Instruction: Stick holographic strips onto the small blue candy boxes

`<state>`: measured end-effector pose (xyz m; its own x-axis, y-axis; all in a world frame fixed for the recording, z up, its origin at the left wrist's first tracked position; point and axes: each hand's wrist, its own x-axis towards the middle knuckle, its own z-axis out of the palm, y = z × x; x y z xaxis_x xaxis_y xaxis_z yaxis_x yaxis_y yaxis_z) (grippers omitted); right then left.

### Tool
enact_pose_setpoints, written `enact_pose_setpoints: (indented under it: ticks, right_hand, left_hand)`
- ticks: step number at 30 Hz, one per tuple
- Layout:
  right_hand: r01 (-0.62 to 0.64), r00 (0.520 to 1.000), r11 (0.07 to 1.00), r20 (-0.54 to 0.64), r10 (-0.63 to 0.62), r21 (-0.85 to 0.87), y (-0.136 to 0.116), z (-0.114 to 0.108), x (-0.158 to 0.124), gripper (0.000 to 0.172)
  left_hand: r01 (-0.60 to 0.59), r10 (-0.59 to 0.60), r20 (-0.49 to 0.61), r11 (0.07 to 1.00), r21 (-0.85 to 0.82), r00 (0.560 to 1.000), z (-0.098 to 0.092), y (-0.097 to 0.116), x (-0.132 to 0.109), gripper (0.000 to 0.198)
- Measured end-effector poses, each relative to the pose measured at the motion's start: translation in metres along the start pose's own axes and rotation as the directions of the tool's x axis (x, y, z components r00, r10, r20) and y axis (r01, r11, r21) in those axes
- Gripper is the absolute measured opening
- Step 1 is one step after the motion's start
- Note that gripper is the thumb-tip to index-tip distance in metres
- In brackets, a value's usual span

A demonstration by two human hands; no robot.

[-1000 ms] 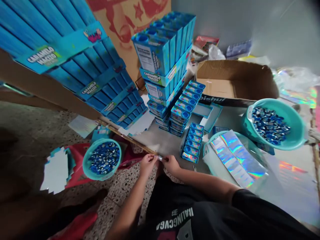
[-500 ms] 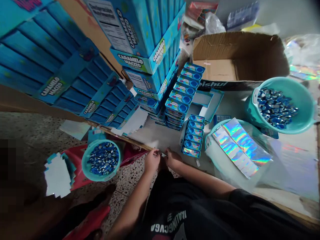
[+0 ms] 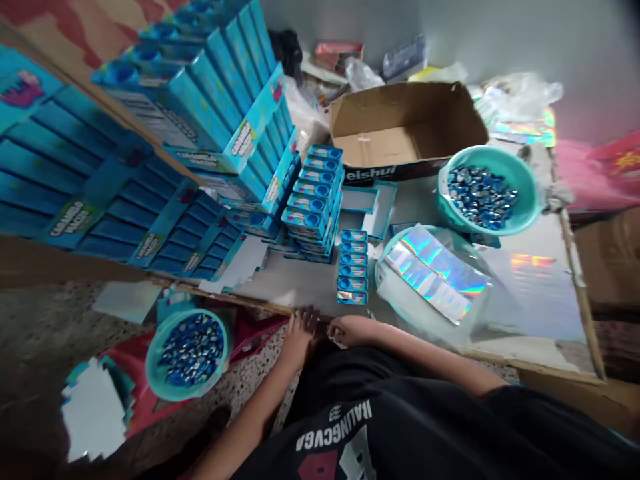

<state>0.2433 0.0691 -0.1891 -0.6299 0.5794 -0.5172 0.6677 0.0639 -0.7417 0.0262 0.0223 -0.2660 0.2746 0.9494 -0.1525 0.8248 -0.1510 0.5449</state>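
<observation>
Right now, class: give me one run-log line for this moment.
Left hand: at brown wooden table edge, contents unclear | right hand: curled, contents unclear | just beyond: row of blue rectangular cardboard boxes

Both hands (image 3: 353,331) by the table (image 3: 310,288)

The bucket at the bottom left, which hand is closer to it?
Left. The left hand is by the table edge, to the right of the bucket; the right hand is farther right from it.
</observation>
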Motion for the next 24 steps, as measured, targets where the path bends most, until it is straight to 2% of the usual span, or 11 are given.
enact_pose_setpoints:
  ticks: [2,3,4,7,8,9,11,13,17,21,24]
  right_hand:
    - [0.164,0.972,0.981,-0.190,-0.142,0.106,0.005,-0.020,-0.041,0.020]
    - [0.235,0.912,0.961,-0.374,-0.166,0.148,0.010,-0.032,-0.062,0.024]
    - [0.279,0.802,0.947,-0.582,-0.139,0.160,0.019,-0.043,-0.082,0.027]
    - [0.094,0.300,0.991,-0.952,0.066,0.098,0.060,-0.078,-0.136,0.033]
    - [-0.048,0.190,0.994,-0.976,0.106,0.098,0.077,-0.087,-0.151,0.037]
    - [-0.195,0.150,0.974,-0.978,0.146,0.116,0.094,-0.094,-0.163,0.043]
    - [-0.472,0.170,0.862,-0.941,0.293,0.184,0.125,-0.102,-0.178,0.068]
    - [-0.645,0.243,0.744,-0.877,0.415,0.174,0.145,-0.101,-0.182,0.086]
    - [-0.723,0.342,0.687,-0.822,0.455,0.080,0.151,-0.095,-0.173,0.091]
    - [-0.708,0.413,0.706,-0.810,0.416,0.002,0.144,-0.111,-0.171,0.092]
    - [-0.688,0.453,0.725,-0.804,0.386,-0.039,0.141,-0.132,-0.164,0.078]
  left_hand:
    - [-0.057,0.056,0.032,0.997,0.042,0.998,0.005,-0.002,-0.015,0.052]
    - [-0.092,0.090,0.040,0.994,0.057,0.995,0.006,-0.007,-0.020,0.049]
    - [-0.131,0.128,0.037,0.988,0.077,0.991,0.006,-0.013,-0.024,0.043]
    - [-0.227,0.244,-0.126,0.964,0.138,0.962,0.000,-0.034,-0.016,0.025]
    - [-0.246,0.267,-0.163,0.959,0.139,0.950,-0.004,-0.038,-0.007,0.026]
    - [-0.270,0.293,-0.207,0.953,0.136,0.933,-0.011,-0.039,0.003,0.027]
    - [-0.323,0.343,-0.332,0.939,0.117,0.879,-0.027,-0.031,0.023,0.026]
    - [-0.351,0.345,-0.488,0.933,0.083,0.802,-0.048,-0.013,0.038,0.021]
    - [-0.386,0.296,-0.647,0.923,0.003,0.703,-0.084,0.034,0.052,0.027]
    - [-0.502,0.432,-0.659,0.860,0.094,0.616,-0.098,0.064,0.063,0.038]
    - [-0.643,0.625,-0.483,0.750,0.155,0.613,-0.097,0.080,0.069,0.036]
